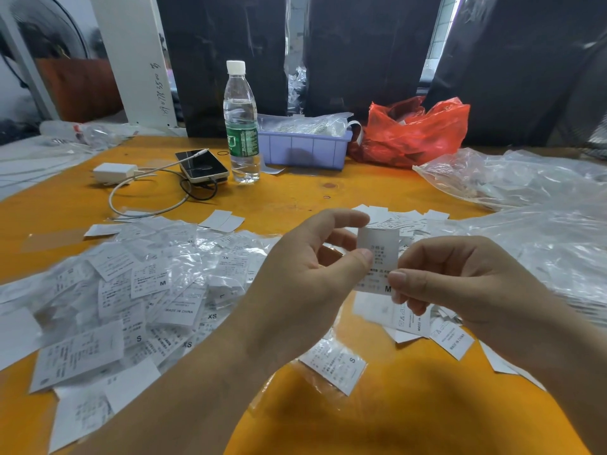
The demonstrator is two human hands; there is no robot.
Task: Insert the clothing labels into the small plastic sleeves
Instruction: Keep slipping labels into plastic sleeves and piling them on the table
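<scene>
Both hands hold one white clothing label [377,254] marked M upright above the orange table [295,192]. My left hand [305,280] pinches its left edge between thumb and forefinger. My right hand [460,277] pinches its lower right corner. Whether a plastic sleeve surrounds the label I cannot tell. A heap of labels in small clear sleeves [138,290] lies to the left. Loose bare labels [423,320] lie under and behind my right hand. One sleeved label marked S [335,362] lies between my forearms.
A water bottle [240,126], a phone [202,165] with cables and a white charger [115,172] stand at the back left. A lilac bin [303,149] and a red bag [410,133] sit behind. Clear plastic bags [525,205] cover the right side.
</scene>
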